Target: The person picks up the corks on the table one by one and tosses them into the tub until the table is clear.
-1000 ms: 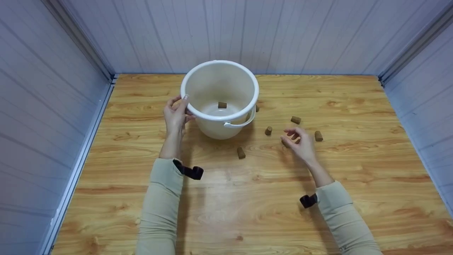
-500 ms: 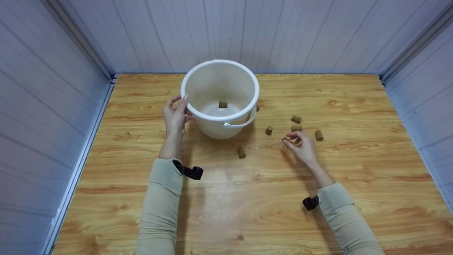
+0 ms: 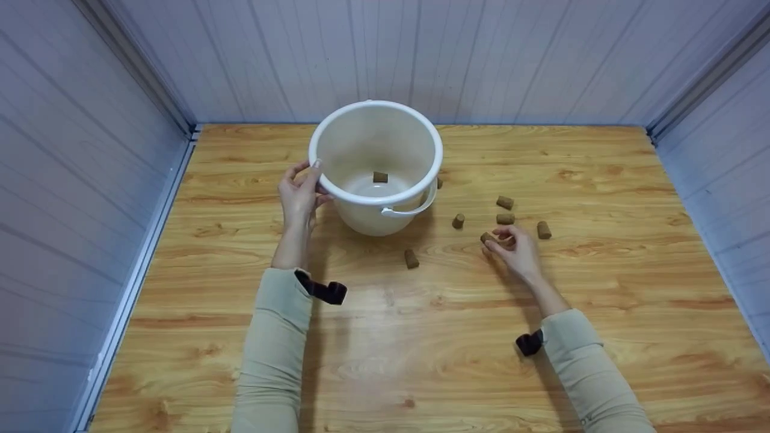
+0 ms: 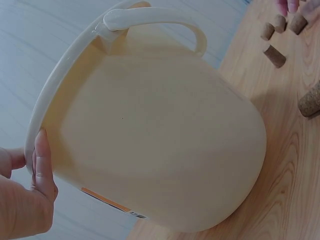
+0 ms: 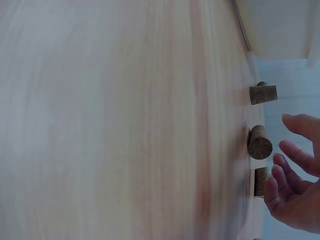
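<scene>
A white plastic bucket (image 3: 385, 216) stands at the back of the wooden tabletop. At its left rim my left hand (image 3: 299, 195) grips the edge, thumb on top and fingers beneath; the left wrist view shows this hand (image 4: 30, 195) too. One cork (image 3: 380, 177) lies inside the bucket. To the right, my right hand (image 3: 518, 251) hovers low over the table, thumb beside a cork (image 3: 486, 238). In the right wrist view the fingers (image 5: 300, 155) are loosely bent, apart from the nearest cork (image 5: 260, 142), with nothing visible between them.
More corks lie around: one (image 3: 411, 259) before the bucket, one upright (image 3: 458, 221), others right of it (image 3: 505, 202) and by the right hand (image 3: 505, 219), another beyond (image 3: 544, 230). The bucket's handle (image 3: 412, 210) hangs at its right. Panelled walls (image 3: 385, 60) enclose the table.
My right hand has shifted slightly down and right, uncovering a cork behind its fingers. The left hand and the bucket stay in place.
</scene>
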The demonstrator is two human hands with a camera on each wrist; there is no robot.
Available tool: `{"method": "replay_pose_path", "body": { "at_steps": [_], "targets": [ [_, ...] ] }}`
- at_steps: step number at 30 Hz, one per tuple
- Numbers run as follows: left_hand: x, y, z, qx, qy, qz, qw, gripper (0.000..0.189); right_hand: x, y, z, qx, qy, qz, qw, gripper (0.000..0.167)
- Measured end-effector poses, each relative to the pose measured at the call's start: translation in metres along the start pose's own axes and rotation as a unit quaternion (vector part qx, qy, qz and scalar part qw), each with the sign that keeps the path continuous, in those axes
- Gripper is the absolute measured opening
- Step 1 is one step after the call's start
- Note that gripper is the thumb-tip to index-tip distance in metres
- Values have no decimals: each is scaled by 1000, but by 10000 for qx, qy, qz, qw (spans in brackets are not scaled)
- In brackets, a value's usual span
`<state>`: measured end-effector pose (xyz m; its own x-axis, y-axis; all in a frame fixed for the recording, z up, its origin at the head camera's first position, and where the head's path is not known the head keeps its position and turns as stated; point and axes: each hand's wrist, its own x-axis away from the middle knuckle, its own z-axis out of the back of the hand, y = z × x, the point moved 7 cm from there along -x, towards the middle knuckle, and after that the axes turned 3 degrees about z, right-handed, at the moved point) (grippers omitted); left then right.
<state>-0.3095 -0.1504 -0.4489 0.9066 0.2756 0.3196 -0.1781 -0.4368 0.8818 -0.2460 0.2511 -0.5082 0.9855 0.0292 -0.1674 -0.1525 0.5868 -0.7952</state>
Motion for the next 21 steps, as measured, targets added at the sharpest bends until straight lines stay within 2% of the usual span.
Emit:
{"method": "replay_pose_path", "body": {
  "at_steps": [2,3,4,5,7,9,10,21],
  "targets": [
    [-26,-16,8,101,-98,-79,9999,37,0,2,-1,-21,-36,-35,10000,27],
    [-29,-17,9,86,-76,-77,9999,37,0,3,-1,-13,-45,-56,10000,27],
    [-26,-16,8,147,-124,-62,9998,38,0,4,-1,6,-49,-57,10000,27],
    [-13,-6,4,-16,-9,-78,10000,38,0,5,-1,27,-61,-55,10000,27],
    [-3,0,0,23,-65,-165,9998,34,0,6,-1,76,-76,-10,9999,27],
    [23,16,-9,-40,13,-71,10000,31,0,8,-1,146,-118,17,9998,28],
    [27,18,-10,12,-43,-83,10000,30,0,9,-1,172,-144,22,9997,28],
    [27,18,-9,-85,18,-9,10000,32,2,15,-3,538,-443,-98,9975,31]
  ]
}}
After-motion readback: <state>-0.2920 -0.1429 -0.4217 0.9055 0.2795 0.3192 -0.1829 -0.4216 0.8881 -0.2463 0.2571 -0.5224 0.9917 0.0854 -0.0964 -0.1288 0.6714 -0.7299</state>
